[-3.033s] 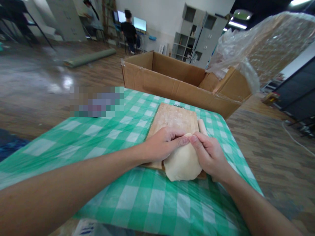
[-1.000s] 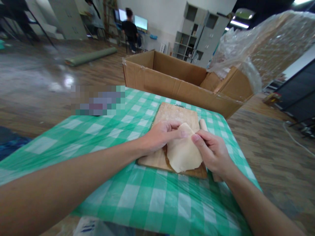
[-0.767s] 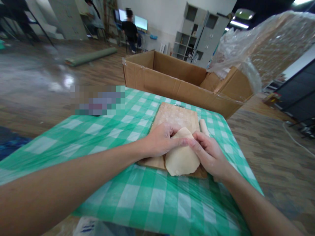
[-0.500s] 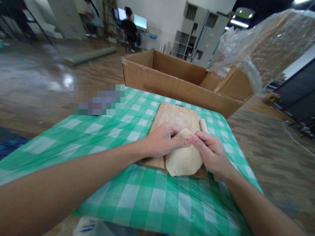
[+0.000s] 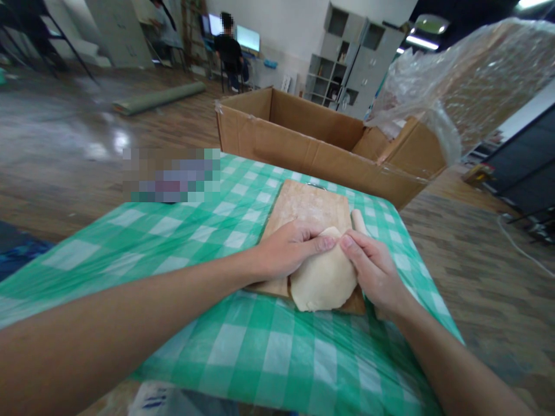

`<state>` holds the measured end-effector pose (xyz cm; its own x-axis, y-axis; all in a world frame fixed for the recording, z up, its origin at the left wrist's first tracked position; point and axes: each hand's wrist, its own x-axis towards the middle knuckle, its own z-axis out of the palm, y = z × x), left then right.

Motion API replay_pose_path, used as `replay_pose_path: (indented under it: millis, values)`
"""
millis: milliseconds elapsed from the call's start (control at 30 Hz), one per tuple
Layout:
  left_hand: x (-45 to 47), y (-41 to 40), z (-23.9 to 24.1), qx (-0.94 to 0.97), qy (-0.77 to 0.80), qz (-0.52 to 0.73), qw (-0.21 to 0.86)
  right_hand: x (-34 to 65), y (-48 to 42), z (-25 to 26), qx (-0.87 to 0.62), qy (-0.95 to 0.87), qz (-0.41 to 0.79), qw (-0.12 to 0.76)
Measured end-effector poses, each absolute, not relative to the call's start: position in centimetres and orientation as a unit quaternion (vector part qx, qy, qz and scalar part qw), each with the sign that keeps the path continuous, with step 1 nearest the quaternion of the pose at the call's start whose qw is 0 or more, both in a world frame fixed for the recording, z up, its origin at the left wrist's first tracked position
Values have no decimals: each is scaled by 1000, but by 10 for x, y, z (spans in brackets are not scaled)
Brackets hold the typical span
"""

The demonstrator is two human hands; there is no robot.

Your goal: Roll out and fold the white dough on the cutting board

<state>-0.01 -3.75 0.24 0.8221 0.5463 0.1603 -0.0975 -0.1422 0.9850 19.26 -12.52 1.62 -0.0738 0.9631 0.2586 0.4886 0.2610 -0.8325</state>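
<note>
A pale flat sheet of dough (image 5: 323,278) lies on the near end of a wooden cutting board (image 5: 306,209), its near edge hanging just over the board's front. My left hand (image 5: 286,251) grips the dough's left side with fingers curled and thumb on top. My right hand (image 5: 375,271) pinches the dough's far right edge, thumb against the top. The two thumbs almost meet at the dough's far tip. A wooden rolling pin (image 5: 358,218) lies along the board's right side, mostly hidden behind my right hand.
The board sits on a table with a green-and-white checked cloth (image 5: 182,242). An open cardboard box (image 5: 312,138) stands beyond the table's far edge, with crinkled clear plastic (image 5: 459,81) at its right. A person (image 5: 229,52) sits at screens far back.
One second ago the dough was lifted and spread thin between my hands. It has since been gathered back down on the board, and my thumbs have come together at its far edge.
</note>
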Motion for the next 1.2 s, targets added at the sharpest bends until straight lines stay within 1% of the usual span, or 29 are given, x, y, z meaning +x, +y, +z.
replay_pose_path:
  millis: [133, 233, 333, 433, 500, 600, 733, 833, 967, 1200]
  values:
    - [-2, -36, 4, 681, 194, 279, 649, 194, -126, 16, -534, -707, 253, 388]
    - [-3, -37, 6, 687, 170, 260, 657, 194, -126, 18, -535, -709, 236, 395]
    - [-4, -38, 7, 712, 155, 239, 641, 195, -128, 20, -540, -707, 219, 400]
    - [-5, -39, 6, 727, 175, 230, 623, 195, -128, 20, -540, -713, 208, 396]
    - [-4, -39, 5, 730, 185, 225, 619, 194, -129, 19, -538, -714, 213, 393]
    - [-4, -40, 4, 718, 178, 209, 640, 191, -128, 17, -541, -704, 233, 397]
    - [-5, -41, 5, 691, 173, 186, 677, 188, -128, 14, -554, -664, 265, 427]
    - [-4, -40, 6, 679, 159, 197, 689, 191, -127, 13, -550, -652, 296, 430]
    - [-3, -37, 4, 690, 152, 235, 667, 194, -125, 13, -538, -672, 302, 409]
    - [-4, -38, 6, 718, 178, 242, 627, 195, -126, 19, -518, -713, 252, 399]
